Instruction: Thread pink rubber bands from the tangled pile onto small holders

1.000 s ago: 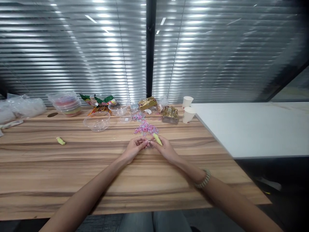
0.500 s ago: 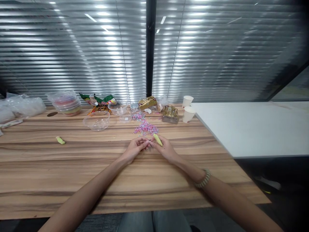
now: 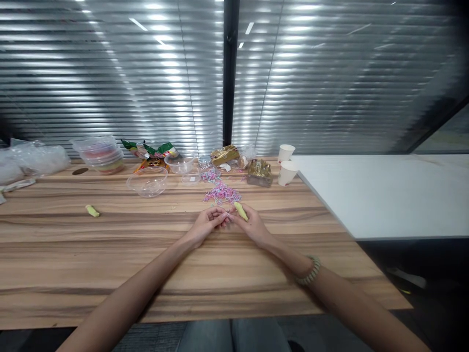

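Observation:
My left hand (image 3: 207,224) and my right hand (image 3: 252,228) meet just in front of a loose pile of pink and blue small pieces (image 3: 222,192). The fingertips of both pinch together at one spot; whatever is between them is too small to name. A yellow-green piece (image 3: 241,211) lies in my right hand, between thumb and fingers. Another yellow-green piece (image 3: 92,210) rests on the wooden table at the left. More pink and blue bits sit in a small clear container (image 3: 210,174) behind the pile.
Clear bowls (image 3: 147,183), stacked tubs (image 3: 102,156) and plastic bags (image 3: 36,159) stand at the back left. Gold packages (image 3: 259,173) and two paper cups (image 3: 287,173) are behind the pile, to the right. A white table (image 3: 384,195) adjoins the wooden table (image 3: 205,288).

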The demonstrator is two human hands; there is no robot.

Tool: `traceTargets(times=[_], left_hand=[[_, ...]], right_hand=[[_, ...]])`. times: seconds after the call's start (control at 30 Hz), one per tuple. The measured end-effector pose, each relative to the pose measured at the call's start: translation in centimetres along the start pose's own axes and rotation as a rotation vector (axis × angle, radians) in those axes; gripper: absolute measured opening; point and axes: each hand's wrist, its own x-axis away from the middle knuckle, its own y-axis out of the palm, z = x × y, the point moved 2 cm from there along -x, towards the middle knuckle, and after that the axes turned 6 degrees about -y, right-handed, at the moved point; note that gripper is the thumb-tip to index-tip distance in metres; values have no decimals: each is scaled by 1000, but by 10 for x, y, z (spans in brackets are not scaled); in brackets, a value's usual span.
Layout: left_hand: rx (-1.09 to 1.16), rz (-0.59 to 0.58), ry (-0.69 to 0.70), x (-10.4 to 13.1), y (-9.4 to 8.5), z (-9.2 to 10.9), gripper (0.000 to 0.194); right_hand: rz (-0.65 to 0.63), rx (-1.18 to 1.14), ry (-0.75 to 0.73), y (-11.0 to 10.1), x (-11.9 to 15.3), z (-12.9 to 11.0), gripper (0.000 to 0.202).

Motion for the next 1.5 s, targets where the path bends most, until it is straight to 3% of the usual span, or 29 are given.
traceTargets(times=[0.63, 0.97, 1.07, 1.27, 1.4, 1.5], left_hand=[[-27, 32, -21, 1, 1, 1, 25], [-137, -65, 25, 5, 6, 5, 22], [-269, -104, 89, 5, 8, 6, 21], [-539, -7, 333, 10, 12, 19, 16], [-529, -42, 365, 13, 14, 24, 15], [-477, -101, 311, 13, 16, 23, 17]], right_hand=[[19, 12, 13, -2, 0, 4, 21], [13, -325, 191, 5, 2, 9, 24], [13, -424, 236, 8, 2, 7, 26], [47, -476, 261, 8, 2, 7, 29], [76, -476, 267, 7, 1, 8, 32], [120, -459, 279, 6, 0, 10, 34]])
